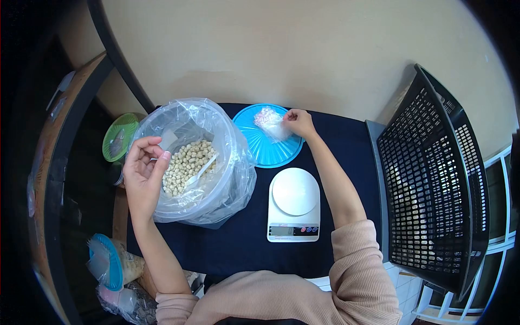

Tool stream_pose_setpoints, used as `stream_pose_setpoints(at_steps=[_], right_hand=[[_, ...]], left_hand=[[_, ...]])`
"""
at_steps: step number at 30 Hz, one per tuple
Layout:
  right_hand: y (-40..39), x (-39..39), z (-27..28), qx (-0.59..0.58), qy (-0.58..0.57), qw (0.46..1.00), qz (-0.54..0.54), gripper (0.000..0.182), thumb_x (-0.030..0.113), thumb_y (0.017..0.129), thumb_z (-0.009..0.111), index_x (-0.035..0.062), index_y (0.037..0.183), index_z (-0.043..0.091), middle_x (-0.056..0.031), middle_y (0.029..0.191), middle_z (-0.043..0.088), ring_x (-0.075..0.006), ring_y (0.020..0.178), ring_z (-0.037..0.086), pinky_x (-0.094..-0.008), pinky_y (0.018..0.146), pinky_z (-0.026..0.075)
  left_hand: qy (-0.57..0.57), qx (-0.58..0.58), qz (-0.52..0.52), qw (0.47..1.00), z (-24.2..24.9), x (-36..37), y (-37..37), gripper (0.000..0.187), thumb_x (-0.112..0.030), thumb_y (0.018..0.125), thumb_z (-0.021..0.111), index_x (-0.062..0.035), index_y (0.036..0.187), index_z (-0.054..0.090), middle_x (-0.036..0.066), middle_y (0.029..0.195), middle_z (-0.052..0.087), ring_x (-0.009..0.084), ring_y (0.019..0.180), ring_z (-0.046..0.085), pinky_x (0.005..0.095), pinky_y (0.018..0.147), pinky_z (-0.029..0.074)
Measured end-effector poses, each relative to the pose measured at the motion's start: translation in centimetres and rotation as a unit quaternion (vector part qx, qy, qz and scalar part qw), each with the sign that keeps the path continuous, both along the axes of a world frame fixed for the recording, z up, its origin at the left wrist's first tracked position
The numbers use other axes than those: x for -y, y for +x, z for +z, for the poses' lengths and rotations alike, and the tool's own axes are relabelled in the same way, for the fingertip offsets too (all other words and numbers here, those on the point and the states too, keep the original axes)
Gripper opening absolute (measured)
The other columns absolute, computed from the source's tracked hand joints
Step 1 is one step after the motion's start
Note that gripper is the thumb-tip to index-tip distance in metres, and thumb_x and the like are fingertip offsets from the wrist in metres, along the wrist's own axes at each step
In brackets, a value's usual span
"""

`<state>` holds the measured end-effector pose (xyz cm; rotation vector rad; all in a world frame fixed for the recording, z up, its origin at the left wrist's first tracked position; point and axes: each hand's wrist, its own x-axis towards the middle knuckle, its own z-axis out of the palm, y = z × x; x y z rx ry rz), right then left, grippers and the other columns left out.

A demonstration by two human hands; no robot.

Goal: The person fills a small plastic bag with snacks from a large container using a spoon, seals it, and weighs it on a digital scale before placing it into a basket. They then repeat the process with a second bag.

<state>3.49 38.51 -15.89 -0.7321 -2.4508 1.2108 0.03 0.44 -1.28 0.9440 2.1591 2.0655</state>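
Observation:
My right hand (299, 123) pinches the edge of a small bundle of clear plastic bags (271, 123) with pinkish marks. The bundle lies on a round blue ribbed lid (260, 149) at the back of the table. Over the left rim of a big tub lined with clear plastic (230, 184), my left hand (143, 176) is raised with curled fingers, thumb apart from them, and nothing visible in it. Inside the tub sit many pale, roundish pieces (187, 162), and a white plastic spoon (200, 172) rests on them. A white digital kitchen scale (295, 203) stands right of the tub, its platform bare.
A tall black plastic basket (428, 184) stands at the right. Left of the tub is a green-lidded container (120, 135). Lower left, a blue-lidded container (111, 262) sits beside bagged items. A dark cloth (238, 249) covers the table, which meets a beige wall (303, 54).

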Motion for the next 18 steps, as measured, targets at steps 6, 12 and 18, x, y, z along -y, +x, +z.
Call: stream_pose_setpoints(at_steps=[6,12,18], right_hand=[[1.2,-0.8,0.1,-0.167,-0.07,0.983,0.042,0.009,0.005,0.065,0.063,0.0012,0.073,0.062,-0.0073,0.073,0.064,-0.0138,0.069,0.06,-0.0261,0.068,0.048],[3.0,2.9,8.5,-0.243,-0.221,0.941,0.078,0.013,0.001,0.075,0.06,-0.0012,0.088,0.058,-0.0081,0.077,0.062,-0.0129,0.069,0.059,-0.025,0.07,0.047],[3.2,11.3,18.7,-0.215,-0.091,0.926,0.297,0.027,0.012,0.08,0.062,0.0018,0.106,0.059,-0.0042,0.083,0.064,-0.0107,0.081,0.06,-0.0244,0.071,0.046]], left_hand=[[0.003,0.011,-0.012,1.0,0.0,-0.1,-0.1,0.024,0.004,0.08,0.058,0.0003,0.103,0.051,-0.001,0.081,0.048,0.0048,0.077,0.047,0.0181,0.07,0.039],[0.015,0.018,-0.024,0.999,0.1,-0.1,-0.1,0.023,0.002,0.081,0.058,0.0002,0.103,0.052,0.0,0.082,0.049,0.0056,0.077,0.048,0.0191,0.068,0.041],[0.027,0.061,-0.075,0.995,0.3,0.1,-0.7,0.025,-0.011,0.087,0.056,0.0013,0.108,0.053,0.009,0.092,0.06,0.0132,0.085,0.058,0.0233,0.068,0.046]])
